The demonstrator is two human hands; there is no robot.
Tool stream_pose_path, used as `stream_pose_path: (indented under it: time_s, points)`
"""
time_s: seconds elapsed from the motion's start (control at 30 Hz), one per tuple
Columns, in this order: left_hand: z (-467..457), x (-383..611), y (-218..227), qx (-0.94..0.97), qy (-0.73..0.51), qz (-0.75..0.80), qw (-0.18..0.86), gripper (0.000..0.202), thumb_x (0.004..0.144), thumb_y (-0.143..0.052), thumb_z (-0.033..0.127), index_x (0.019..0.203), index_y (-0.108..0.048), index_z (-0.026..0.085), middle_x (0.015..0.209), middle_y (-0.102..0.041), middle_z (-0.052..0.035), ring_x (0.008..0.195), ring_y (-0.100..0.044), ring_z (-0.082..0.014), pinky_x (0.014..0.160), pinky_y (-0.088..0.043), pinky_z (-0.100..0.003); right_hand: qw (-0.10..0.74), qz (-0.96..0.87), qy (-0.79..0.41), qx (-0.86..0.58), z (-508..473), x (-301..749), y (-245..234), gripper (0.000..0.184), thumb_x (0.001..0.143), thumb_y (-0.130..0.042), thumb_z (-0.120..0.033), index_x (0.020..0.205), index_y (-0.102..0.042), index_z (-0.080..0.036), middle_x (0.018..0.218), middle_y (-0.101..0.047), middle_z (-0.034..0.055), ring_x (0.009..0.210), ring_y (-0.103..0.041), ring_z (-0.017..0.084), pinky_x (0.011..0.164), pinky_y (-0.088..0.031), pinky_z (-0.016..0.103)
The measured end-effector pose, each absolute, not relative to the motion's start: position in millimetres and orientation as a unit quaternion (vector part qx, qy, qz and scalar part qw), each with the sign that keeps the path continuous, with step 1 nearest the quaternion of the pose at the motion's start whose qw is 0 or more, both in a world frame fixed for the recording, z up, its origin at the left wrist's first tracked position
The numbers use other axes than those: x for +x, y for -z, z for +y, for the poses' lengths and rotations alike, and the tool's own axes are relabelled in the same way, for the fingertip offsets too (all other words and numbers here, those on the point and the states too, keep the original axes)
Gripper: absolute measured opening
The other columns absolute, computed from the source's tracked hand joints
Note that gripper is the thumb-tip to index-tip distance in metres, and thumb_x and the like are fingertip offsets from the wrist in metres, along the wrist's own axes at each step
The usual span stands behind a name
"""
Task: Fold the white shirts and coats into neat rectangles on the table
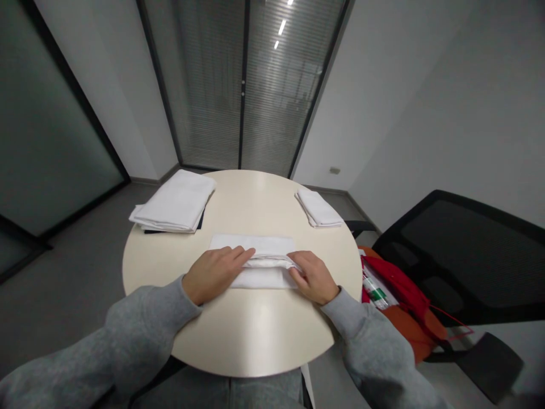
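A white cloth (264, 278) lies on the table in front of me, partly folded, with a raised fold running across its middle. My left hand (219, 272) covers the cloth's left side, its fingers closed together over the end of the fold; its thumb is hidden. At the right end, my right hand (313, 275) pinches the fold between thumb and fingers. The cloth's far part shows flat behind the fold and its near edge lies below it.
The round cream table (255, 335) bears a stack of folded white cloths (176, 199) over something dark (200, 221) at back left. A smaller folded white cloth (318, 208) lies at back right. An orange chair (404, 326) holding a red bag (395, 284) stands to the right.
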State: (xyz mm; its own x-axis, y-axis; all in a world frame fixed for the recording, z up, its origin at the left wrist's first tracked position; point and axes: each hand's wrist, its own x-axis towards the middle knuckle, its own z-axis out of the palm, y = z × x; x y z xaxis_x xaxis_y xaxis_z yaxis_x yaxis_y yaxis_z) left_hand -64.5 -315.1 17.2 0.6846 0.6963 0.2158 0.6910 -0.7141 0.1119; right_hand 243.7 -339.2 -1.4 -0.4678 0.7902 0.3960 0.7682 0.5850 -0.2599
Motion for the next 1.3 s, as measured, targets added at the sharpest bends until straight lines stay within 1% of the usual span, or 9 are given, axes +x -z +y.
stream_pose_path:
  time_s: [0.17,0.43,0.57,0.63,0.73,0.83,0.97,1.1,1.3]
  points:
    - [-316.9,-66.5,-7.0,0.939,-0.085,0.327,-0.056,0.041,0.101,-0.045,0.011,0.137,-0.061,0.021,0.115,-0.073,-0.0122,0.103,-0.067,-0.0274,0.082,-0.057,-0.038,0.145,-0.899,0.068,-0.407,-346.1,235.2,0.0,0.04,0.102,-0.054,-0.035,0.137,-0.062,-0.02,0.124,-0.072,0.014,0.11,-0.066,0.031,0.096,-0.05,0.048]
    - [-326.3,-100.9,21.4,0.955,-0.137,0.264,-0.001,0.057,0.101,-0.039,0.009,0.155,-0.047,0.024,0.153,-0.056,-0.0095,0.145,-0.048,-0.0252,0.12,-0.042,-0.044,0.145,-0.912,0.051,-0.381,-357.7,239.8,13.4,0.049,0.105,-0.053,-0.032,0.154,-0.05,-0.03,0.149,-0.06,0.0083,0.138,-0.055,0.032,0.111,-0.048,0.053]
    - [-335.1,-115.1,21.5,0.951,-0.134,0.276,0.039,0.059,0.103,-0.051,0.027,0.16,-0.04,0.021,0.162,-0.045,-0.0104,0.151,-0.039,-0.0262,0.126,-0.032,-0.045,0.133,-0.91,0.03,-0.39,-371.5,245.0,14.6,0.057,0.104,-0.056,-0.034,0.159,-0.042,-0.028,0.158,-0.049,0.0084,0.149,-0.042,0.032,0.119,-0.041,0.057]
    - [-335.6,-118.2,14.2,0.948,-0.118,0.288,0.071,0.065,0.102,-0.056,0.04,0.161,-0.038,0.021,0.164,-0.042,-0.0104,0.152,-0.039,-0.0268,0.126,-0.031,-0.045,0.114,-0.91,0.03,-0.399,-378.2,246.1,10.1,0.06,0.102,-0.058,-0.035,0.159,-0.041,-0.025,0.159,-0.047,0.0095,0.149,-0.041,0.034,0.122,-0.035,0.061]
    - [-324.2,-107.0,-7.6,0.935,-0.105,0.321,0.104,0.049,0.105,-0.049,0.045,0.149,-0.056,0.026,0.155,-0.054,-0.0071,0.145,-0.048,-0.0264,0.126,-0.029,-0.048,0.112,-0.905,0.026,-0.41,-376.4,240.5,-9.1,0.052,0.101,-0.06,-0.04,0.15,-0.054,-0.025,0.154,-0.055,0.0093,0.147,-0.044,0.037,0.125,-0.024,0.067]
    - [-300.3,-72.7,-30.5,0.916,-0.142,0.362,0.099,0.043,0.107,-0.043,0.044,0.139,-0.066,0.026,0.151,-0.059,-0.0071,0.142,-0.051,-0.0288,0.125,-0.026,-0.051,0.175,-0.882,-0.001,-0.437,-351.6,220.7,-34.2,0.039,0.106,-0.047,-0.035,0.142,-0.062,-0.028,0.151,-0.058,0.0066,0.145,-0.048,0.031,0.125,-0.029,0.061]
    - [-274.1,-23.7,-27.3,0.883,-0.201,0.42,0.064,0.049,0.102,-0.051,0.032,0.15,-0.055,0.022,0.156,-0.053,-0.0128,0.146,-0.046,-0.0335,0.124,-0.025,-0.055,0.268,-0.816,-0.013,-0.512,-305.2,177.4,-35.9,0.053,0.108,-0.035,-0.034,0.159,-0.04,-0.02,0.161,-0.044,0.0132,0.15,-0.04,0.03,0.123,-0.033,0.058]
    - [-270.6,-14.9,7.5,0.893,-0.16,0.419,0.033,0.056,0.097,-0.051,0.019,0.153,-0.053,0.026,0.153,-0.056,-0.0119,0.144,-0.047,-0.0352,0.121,-0.028,-0.059,0.209,-0.8,-0.022,-0.562,-287.8,148.8,3.9,0.059,0.107,-0.038,-0.047,0.16,-0.039,-0.021,0.162,-0.043,0.0149,0.15,-0.038,0.039,0.12,-0.028,0.068]
    - [-274.4,-40.4,30.8,0.883,-0.176,0.434,-0.034,0.05,0.104,-0.044,0.031,0.153,-0.052,0.026,0.157,-0.053,-0.0061,0.144,-0.048,-0.0305,0.123,-0.029,-0.055,0.127,-0.791,-0.025,-0.598,-305.7,152.9,26.2,0.069,0.106,-0.027,-0.062,0.161,-0.037,-0.021,0.167,-0.033,0.0092,0.156,-0.027,0.035,0.127,-0.014,0.059]
